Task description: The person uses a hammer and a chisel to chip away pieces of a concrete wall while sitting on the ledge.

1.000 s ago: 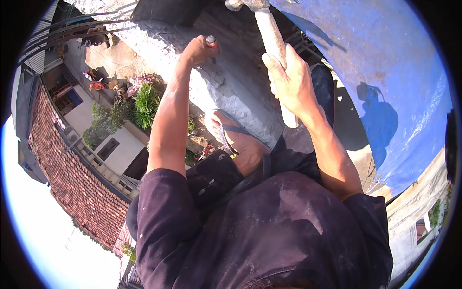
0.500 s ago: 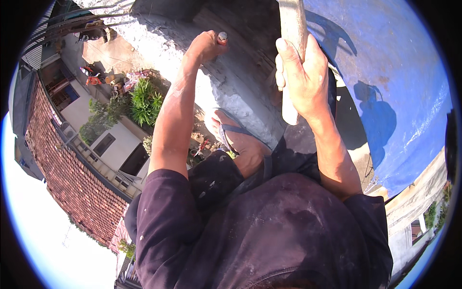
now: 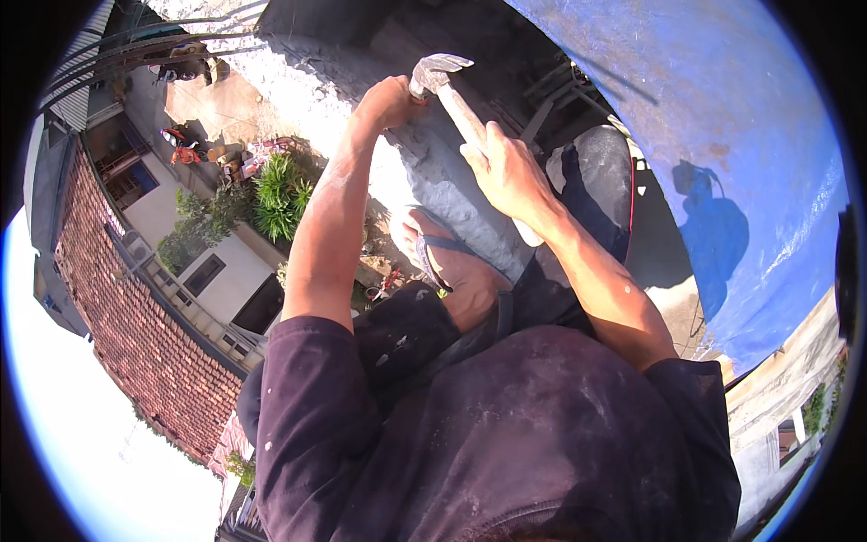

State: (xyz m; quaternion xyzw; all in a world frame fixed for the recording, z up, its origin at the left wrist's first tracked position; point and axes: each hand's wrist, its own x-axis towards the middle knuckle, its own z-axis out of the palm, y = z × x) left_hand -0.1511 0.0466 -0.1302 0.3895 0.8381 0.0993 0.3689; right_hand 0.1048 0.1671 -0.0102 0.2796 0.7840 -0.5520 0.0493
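Note:
My right hand [image 3: 513, 176] is closed around the pale wooden handle of a claw hammer [image 3: 440, 70]. The hammer's metal head rests at the top of my left fist, its claw pointing to the far right. My left hand [image 3: 390, 102] is wrapped around a chisel, whose round struck end the hammer head now covers; its lower part is hidden by the fist and wrist. Under both hands runs the rough, whitish top of a wall [image 3: 442, 194], broken and crumbly along its left side. My foot in a dark-strapped flip-flop [image 3: 442, 248] stands on this wall.
To the right hangs or stretches a blue sheet [image 3: 768, 135] bearing my shadow. Left of the wall is a drop to a yard [image 3: 212, 104] with green plants [image 3: 280, 194] and a tiled roof [image 3: 135, 312]. Dark cables [image 3: 144, 45] cross at the upper left.
My right hand has swung the hammer down and leftward, bringing its head onto the chisel's end. My left hand has stayed nearly in place, still gripping the chisel.

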